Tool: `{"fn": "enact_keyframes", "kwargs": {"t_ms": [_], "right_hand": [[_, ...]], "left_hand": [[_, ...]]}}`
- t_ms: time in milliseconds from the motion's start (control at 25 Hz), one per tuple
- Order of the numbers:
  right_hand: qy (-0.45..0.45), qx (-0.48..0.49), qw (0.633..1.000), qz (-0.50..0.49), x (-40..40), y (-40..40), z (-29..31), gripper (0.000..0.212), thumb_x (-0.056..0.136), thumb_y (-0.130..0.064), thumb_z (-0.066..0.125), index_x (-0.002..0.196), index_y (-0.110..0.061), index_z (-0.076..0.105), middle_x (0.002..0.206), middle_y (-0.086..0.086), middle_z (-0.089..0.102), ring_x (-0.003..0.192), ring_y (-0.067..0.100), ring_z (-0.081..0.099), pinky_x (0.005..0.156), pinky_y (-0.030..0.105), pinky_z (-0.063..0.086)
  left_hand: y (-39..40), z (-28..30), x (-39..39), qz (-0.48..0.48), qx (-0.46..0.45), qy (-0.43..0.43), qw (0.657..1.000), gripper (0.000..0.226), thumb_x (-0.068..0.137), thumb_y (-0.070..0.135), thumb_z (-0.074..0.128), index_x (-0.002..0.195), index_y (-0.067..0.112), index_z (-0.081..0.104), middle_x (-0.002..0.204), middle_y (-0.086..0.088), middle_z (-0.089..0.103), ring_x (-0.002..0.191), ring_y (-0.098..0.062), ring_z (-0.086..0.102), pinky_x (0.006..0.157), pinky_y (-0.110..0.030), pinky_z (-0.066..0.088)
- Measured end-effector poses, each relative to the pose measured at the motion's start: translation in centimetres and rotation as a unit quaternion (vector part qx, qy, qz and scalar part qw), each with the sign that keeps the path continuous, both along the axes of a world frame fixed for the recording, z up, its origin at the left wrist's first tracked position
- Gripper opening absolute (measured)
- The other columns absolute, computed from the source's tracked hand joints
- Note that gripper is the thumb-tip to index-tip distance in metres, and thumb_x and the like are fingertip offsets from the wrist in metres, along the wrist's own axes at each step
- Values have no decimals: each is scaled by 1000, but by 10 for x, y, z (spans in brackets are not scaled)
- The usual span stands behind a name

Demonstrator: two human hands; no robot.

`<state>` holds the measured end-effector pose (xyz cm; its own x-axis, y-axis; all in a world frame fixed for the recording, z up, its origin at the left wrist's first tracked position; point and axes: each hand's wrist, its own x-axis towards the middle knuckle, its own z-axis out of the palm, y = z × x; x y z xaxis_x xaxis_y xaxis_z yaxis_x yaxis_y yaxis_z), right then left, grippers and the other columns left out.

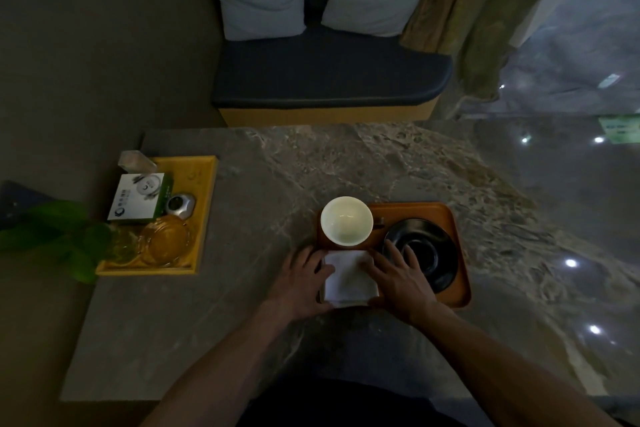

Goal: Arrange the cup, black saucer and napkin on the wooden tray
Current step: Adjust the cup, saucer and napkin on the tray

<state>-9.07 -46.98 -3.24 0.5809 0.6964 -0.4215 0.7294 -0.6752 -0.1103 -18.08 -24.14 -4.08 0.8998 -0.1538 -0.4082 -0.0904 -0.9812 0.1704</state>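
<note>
A brown wooden tray lies on the marble table. On its far left corner stands an empty white cup, upright. A black saucer fills the tray's right half. A folded white napkin lies flat on the near left part of the tray. My left hand rests at the napkin's left edge, fingers spread and touching it. My right hand presses on the napkin's right edge, with its fingertips over the saucer's left rim. Neither hand lifts anything.
A yellow tray at the table's left holds a white box, a small silver object and glass dishes. Green leaves overhang its near corner. A cushioned bench stands beyond the table.
</note>
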Motion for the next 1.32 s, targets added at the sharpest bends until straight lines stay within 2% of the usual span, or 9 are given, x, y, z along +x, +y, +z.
{"fn": "enact_keyframes", "kwargs": {"t_ms": [200,520,680,840,1320], "right_hand": [[1,-11,1000,10,4,1,1,84,86,-57,57,152,-33,12,163,2,9,147,34,-10,114,61,-5],[-1,-5,1000,6,6,2,4,84,84,-58,58,152,-32,15,162,3,14,147,35,-8,114,63,-5],[-4,-3,1000,7,9,5,3,85,82,-57,61,150,-31,16,161,5,14,147,35,-9,112,64,-7],[0,-7,1000,-6,8,7,0,87,79,-57,65,148,-34,20,160,3,19,147,35,-6,112,65,-6],[9,-2,1000,-17,4,7,2,87,81,-58,63,150,-37,13,162,0,15,148,34,-7,113,65,-3]], "left_hand": [[-2,-1,-3,17,-9,-2,1000,78,83,71,48,148,31,31,160,-4,20,148,-28,11,122,-50,9],[-2,-7,-5,29,-13,-19,999,81,80,74,49,147,32,33,160,-4,22,149,-27,10,122,-50,7],[2,-4,0,26,-14,-13,999,84,75,78,50,145,33,37,160,-3,20,150,-28,6,120,-56,5],[-4,0,6,20,-6,0,1000,80,77,73,54,144,33,38,157,-3,26,148,-29,9,119,-59,0],[-2,1,1,29,-12,5,999,80,78,71,54,146,33,34,159,-2,22,148,-28,7,120,-57,-3]]}}
